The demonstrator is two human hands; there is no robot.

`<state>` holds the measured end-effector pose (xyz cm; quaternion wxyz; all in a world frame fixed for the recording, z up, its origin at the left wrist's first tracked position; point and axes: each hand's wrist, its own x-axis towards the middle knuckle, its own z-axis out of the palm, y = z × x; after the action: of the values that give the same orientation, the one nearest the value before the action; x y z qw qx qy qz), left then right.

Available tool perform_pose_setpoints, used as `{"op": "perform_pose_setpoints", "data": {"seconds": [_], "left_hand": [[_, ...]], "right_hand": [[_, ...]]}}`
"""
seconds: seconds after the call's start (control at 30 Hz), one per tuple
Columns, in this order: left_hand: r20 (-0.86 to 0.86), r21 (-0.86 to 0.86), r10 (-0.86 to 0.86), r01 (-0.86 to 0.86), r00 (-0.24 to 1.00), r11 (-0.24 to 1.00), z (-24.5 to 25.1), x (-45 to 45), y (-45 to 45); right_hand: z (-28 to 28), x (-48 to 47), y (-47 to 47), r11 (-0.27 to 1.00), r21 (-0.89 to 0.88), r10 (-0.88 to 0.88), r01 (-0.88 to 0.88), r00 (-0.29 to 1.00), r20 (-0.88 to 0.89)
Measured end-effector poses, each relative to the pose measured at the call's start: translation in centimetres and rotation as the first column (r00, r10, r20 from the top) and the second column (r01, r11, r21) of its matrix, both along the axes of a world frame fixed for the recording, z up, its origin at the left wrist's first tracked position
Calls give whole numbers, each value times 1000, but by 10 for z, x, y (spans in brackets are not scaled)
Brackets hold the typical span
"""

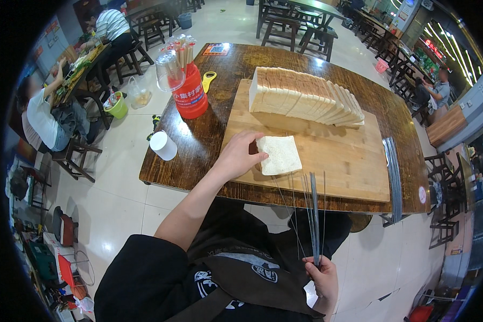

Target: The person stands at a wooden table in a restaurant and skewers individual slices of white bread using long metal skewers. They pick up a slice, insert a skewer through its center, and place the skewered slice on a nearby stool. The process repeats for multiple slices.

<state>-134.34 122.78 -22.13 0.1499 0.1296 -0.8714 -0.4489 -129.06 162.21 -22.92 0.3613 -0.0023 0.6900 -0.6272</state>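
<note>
My left hand (pixel 243 155) grips the left edge of a slice of white bread (pixel 281 156) over a wooden cutting board (pixel 346 161). Near my lap, my right hand (pixel 322 273) holds a fanned bundle of thin metal skewers (pixel 314 225) by their lower ends, tips pointing up toward the board. A few skewers spread left, reaching the slice's lower edge; a thin tip shows above its top edge. Behind the slice, a long sliced loaf of bread (pixel 306 94) lies on the board, its slices leaning at the right end. More metal skewers (pixel 393 177) lie right of the board.
The dark wooden table (pixel 193 169) also bears a white cup (pixel 163 145), a red container (pixel 189 92) of wrapped chopsticks, a clear plastic cup (pixel 170 70) and a yellow peeler (pixel 208 81). A person (pixel 48 108) sits at another table on the left; stools and others are further off.
</note>
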Motion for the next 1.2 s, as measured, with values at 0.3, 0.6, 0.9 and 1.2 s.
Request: {"op": "perform_pose_setpoints", "data": {"seconds": [0.3,0.6,0.9,1.2], "left_hand": [[-21,-60,3,-4,1000,998,3,0,1],[-11,-31,1,-1,1000,1000,3,2,1],[-68,-79,8,-13,998,997,2,3,1],[-8,25,-2,2,1000,1000,1,1,0]], "right_hand": [[1,3,-5,999,-6,-38,38,999,0],[2,2,-9,1000,-7,-26,26,1000,2],[7,1,-9,1000,28,-15,14,1000,23],[14,4,-5,998,47,-35,34,999,12]]}}
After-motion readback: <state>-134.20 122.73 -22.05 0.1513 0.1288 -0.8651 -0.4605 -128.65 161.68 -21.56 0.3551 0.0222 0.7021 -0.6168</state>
